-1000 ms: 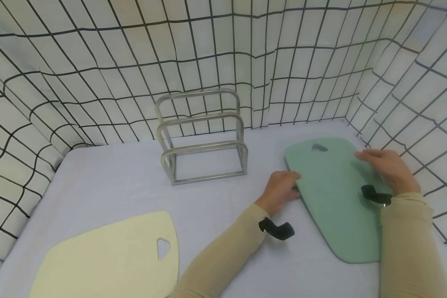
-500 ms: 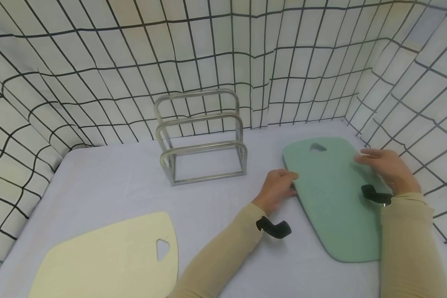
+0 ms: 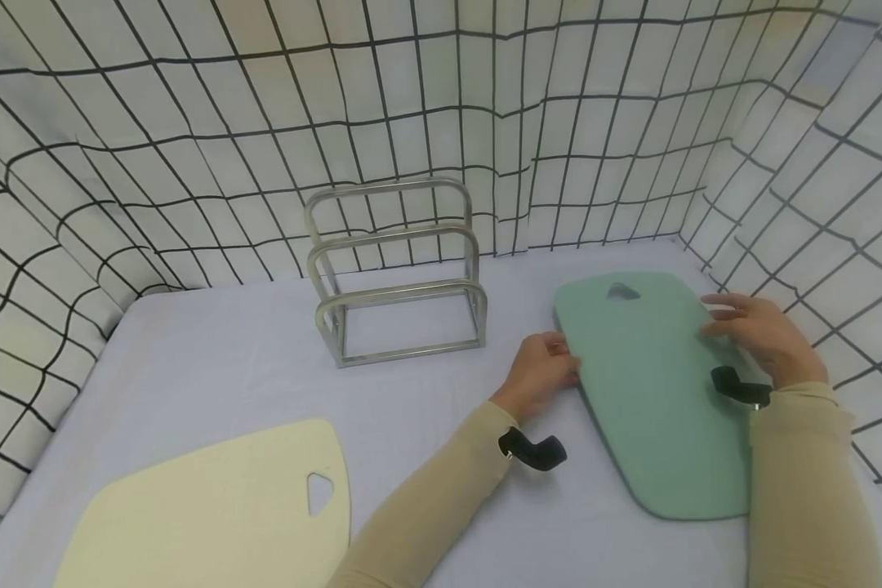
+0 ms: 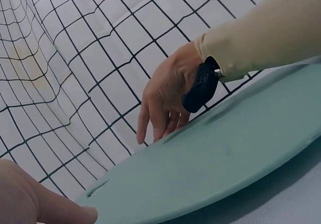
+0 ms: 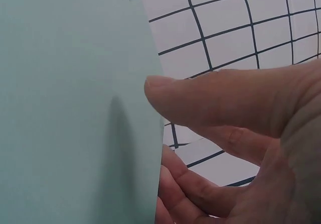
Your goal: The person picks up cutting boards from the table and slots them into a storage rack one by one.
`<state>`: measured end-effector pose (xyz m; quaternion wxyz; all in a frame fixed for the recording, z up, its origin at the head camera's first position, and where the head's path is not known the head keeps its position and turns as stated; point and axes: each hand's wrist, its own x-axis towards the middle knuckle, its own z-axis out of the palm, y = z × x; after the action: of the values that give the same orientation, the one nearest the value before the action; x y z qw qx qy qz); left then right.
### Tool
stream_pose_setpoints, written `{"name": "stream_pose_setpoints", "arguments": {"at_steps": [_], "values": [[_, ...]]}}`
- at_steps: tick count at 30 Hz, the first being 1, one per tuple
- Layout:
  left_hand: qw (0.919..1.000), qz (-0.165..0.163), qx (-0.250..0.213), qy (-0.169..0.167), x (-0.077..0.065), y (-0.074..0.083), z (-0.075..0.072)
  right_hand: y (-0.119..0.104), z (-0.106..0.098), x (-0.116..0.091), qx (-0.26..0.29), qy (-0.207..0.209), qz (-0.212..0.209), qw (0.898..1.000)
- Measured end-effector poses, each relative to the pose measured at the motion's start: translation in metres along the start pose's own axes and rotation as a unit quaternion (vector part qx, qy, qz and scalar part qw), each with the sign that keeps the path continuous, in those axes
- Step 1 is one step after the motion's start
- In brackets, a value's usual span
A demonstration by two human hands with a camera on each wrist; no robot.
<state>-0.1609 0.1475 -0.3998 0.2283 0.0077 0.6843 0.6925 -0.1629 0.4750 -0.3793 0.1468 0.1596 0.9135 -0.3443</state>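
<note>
A pale green cutting board [image 3: 654, 392] with a handle hole lies at the right of the table. At its left edge, my left hand [image 3: 535, 374] grips the rim, thumb on the upper face and the other fingers mostly hidden. In the left wrist view that side of the board [image 4: 200, 179] looks lifted off the cloth. My right hand [image 3: 764, 335] is at the opposite edge. The right wrist view has its thumb [image 5: 200, 98] raised over the face, casting a shadow, while the other fingers reach loosely beside and partly behind the edge.
A metal rack [image 3: 404, 290] with three upright loops stands at the back centre. A cream cutting board [image 3: 220, 514] lies flat at the front left. Black-gridded white cloth walls [image 3: 265, 163] enclose the back and sides, close to my right hand.
The green board has shifted slightly left together with my left hand. My right hand has stayed nearly in place, its fingers spreading a little more.
</note>
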Motion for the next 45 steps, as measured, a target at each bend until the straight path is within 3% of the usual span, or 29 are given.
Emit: {"name": "stream_pose_setpoints", "arguments": {"at_steps": [4, 15, 26, 45], "values": [[0.9978, 0.020, 0.062, 0.010, 0.002, -0.003, -0.002, -0.001, 0.001, 0.000, -0.003, -0.001, -0.005, 1.000], [0.9912, 0.033, 0.127, 0.016, 0.000, -0.001, -0.005, -0.004, 0.002, 0.000, 0.007, 0.000, 0.001, 1.000], [0.9905, 0.032, 0.130, 0.032, 0.004, -0.001, -0.009, -0.007, 0.001, -0.002, 0.000, 0.001, 0.016, 1.000], [0.9924, 0.018, 0.117, 0.034, 0.003, 0.002, -0.018, -0.007, 0.002, -0.003, -0.019, -0.011, -0.007, 1.000]]}}
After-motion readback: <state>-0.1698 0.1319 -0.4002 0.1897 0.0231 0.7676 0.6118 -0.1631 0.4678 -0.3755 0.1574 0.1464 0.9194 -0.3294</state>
